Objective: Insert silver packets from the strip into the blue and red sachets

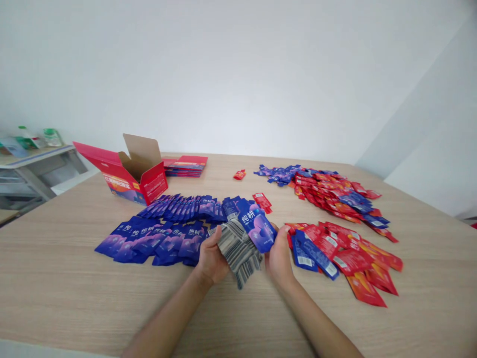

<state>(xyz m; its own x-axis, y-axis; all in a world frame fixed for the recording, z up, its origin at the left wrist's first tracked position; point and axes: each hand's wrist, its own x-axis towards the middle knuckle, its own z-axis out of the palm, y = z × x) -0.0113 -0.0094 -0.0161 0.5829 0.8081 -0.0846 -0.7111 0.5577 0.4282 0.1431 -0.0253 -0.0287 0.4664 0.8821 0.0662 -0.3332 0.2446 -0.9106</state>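
Gripped in my left hand (213, 258) is a grey striped cloth (240, 251), its lower end hanging over the table. My right hand (279, 253) holds a blue pouch (257, 226) with purple fruit printed on it, its face toward me and overlapping the cloth's upper right side. Left of my hands, overlapping blue pouches (167, 241) lie in two rows. Beside my right hand, blue pouches (313, 253) rest on red pouches (350, 261), several with barcode sides up.
An open red box (154, 183) stands at the back left beside a stack of flat red cartons (186, 166). A mixed heap of pouches (328, 191) lies back right. Single red pouches (239, 174) lie near the middle. A side shelf (37, 155) holds bottles.
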